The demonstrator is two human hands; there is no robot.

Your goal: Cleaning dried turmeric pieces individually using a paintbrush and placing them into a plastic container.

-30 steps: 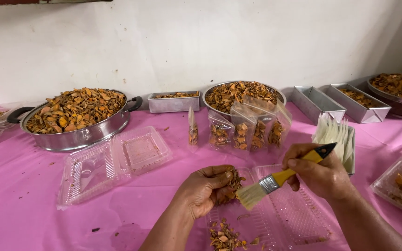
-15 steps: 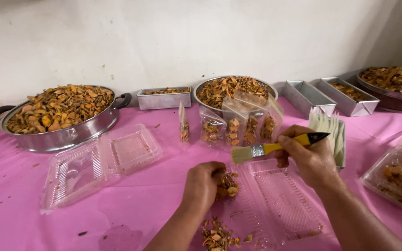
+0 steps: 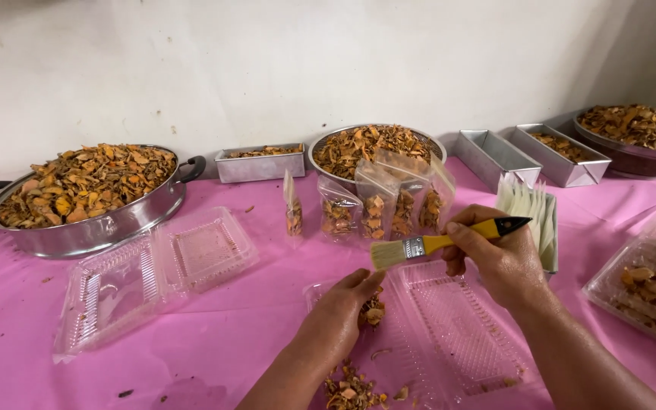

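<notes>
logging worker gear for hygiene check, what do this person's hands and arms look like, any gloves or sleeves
Both are bare: no gloves on the left hand or the right hand, and no sleeves on the forearms as far as the frame shows. No rings, watch or bands can be seen on the fingers or wrists.

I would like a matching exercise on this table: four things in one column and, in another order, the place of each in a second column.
1. paintbrush
2. big pot of dried slices
3. open clear clamshell box
4. small filled bags

a. far left, by the wall
b. in the right hand
c. standing before the round steel bowl
d. lying empty left of the left hand

Pairs: 1-b, 2-a, 3-d, 4-c
</notes>
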